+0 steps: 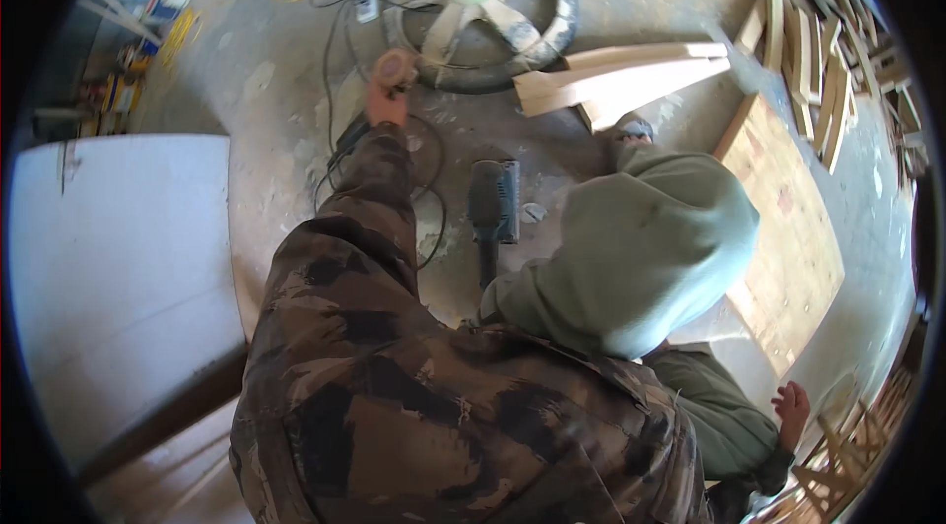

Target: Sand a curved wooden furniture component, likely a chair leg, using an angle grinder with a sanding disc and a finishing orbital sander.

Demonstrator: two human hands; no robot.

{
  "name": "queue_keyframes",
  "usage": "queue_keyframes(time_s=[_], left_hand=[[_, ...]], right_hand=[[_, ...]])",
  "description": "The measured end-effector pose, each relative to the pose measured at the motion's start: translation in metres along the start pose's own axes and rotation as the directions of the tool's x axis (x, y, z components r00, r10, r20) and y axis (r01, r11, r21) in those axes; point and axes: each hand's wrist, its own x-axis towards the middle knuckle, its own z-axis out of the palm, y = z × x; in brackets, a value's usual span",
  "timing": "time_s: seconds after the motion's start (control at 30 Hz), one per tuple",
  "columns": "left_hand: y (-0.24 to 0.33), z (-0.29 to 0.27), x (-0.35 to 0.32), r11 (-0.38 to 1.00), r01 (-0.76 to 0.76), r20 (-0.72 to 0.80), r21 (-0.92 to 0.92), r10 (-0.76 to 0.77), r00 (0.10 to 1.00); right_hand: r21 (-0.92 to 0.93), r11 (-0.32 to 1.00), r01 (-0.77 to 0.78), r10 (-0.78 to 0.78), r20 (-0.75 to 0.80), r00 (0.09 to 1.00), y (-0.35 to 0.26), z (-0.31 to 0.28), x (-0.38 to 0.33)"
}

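My left arm, in a camouflage sleeve, reaches far forward. The left hand (387, 106) is closed around a round tan piece (396, 68), close to the near left rim of a large spoked wheel-shaped base (473, 83). Below that base, a dark power sander (490, 204) rests on the floor, its cable looping to the left. Off to the lower right is my right hand (791, 404), fingers apart and nothing in it. A bulky pale green garment (660, 248) fills the space between, with a sandalled foot (636, 130) at its far edge.
Shaped wooden pieces (621, 81) lie right of the base. A plywood board (783, 229) and stacked wood strips (828, 71) are farther right. On the left stands a large white panel (128, 248). Black cable runs to a white socket block (367, 2).
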Motion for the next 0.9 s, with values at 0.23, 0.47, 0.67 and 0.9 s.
queue_keyframes(time_s=[0.23,0.47,0.67,0.9], left_hand=[[0.053,0.003,-0.005,0.739,-0.07,0.265,0.67,-0.15,0.953],[-0.164,-0.341,0.042,-0.638,-0.157,-0.174,0.754,-0.424,0.889],[-0.077,-0.357,0.029,-0.346,-0.1,-0.2,0.933,-0.729,0.654],[-0.113,-0.122,0.027,0.744,-0.374,0.562,0.554,-0.003,0.827]], right_hand=[[-0.001,0.995,-0.104,0.104,-0.037,0.994,0.004,-0.022,-0.015],[0.103,0.992,0.079,-0.095,0.166,0.981,0.002,0.032,0.048],[-0.104,0.989,-0.108,0.126,0.179,0.976,-0.045,-0.005,0.031],[-0.094,0.995,-0.026,0.037,0.116,0.993,-0.007,-0.018,-0.002]])
